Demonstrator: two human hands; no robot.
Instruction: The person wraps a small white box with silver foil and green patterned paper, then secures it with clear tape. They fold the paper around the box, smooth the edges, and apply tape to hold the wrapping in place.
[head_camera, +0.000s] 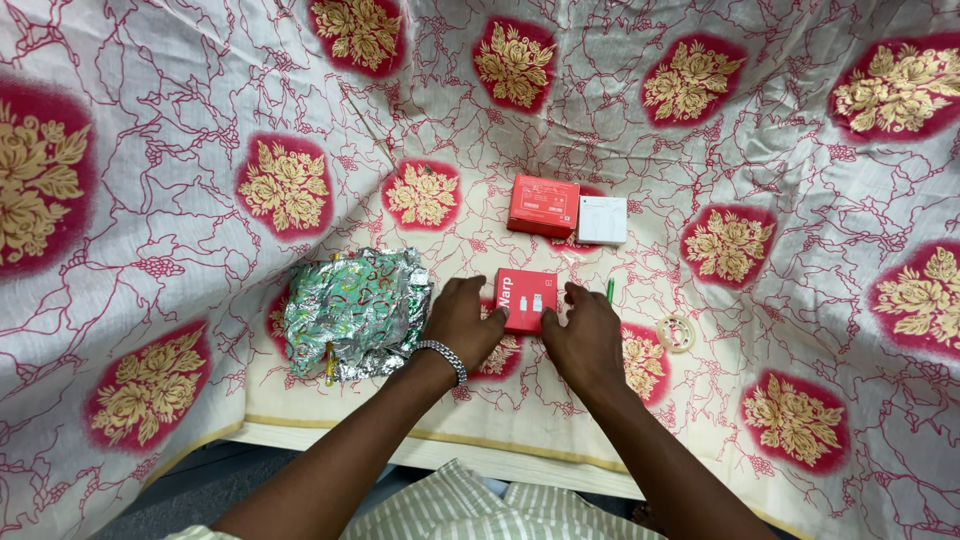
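Left hand (462, 322): rests on the left edge of the small red box (527, 299), fingers spread and bent against its side; a metal bracelet (443, 357) circles the wrist.
Right hand (585, 335): set against the box's right edge, fingertips on its top corner and side.
Grip: both hands press the box from opposite sides; neither closes fully round it.
Small red box: lies flat on the counter (520, 440), near the front, between the two hands; its lower edge is hidden by the fingers.
Foil wrapping (355, 312): crumpled, shiny, just left of the left hand.
Second red box (542, 206): farther back, touching a white box (602, 220) on its right.
Tape roll (677, 332): right of the right hand, small and clear.
Green stick (610, 290): mostly hidden behind the right hand; cannot tell what it is.
Cloth (180, 180): floral, red and cream, covers the counter and rises behind.
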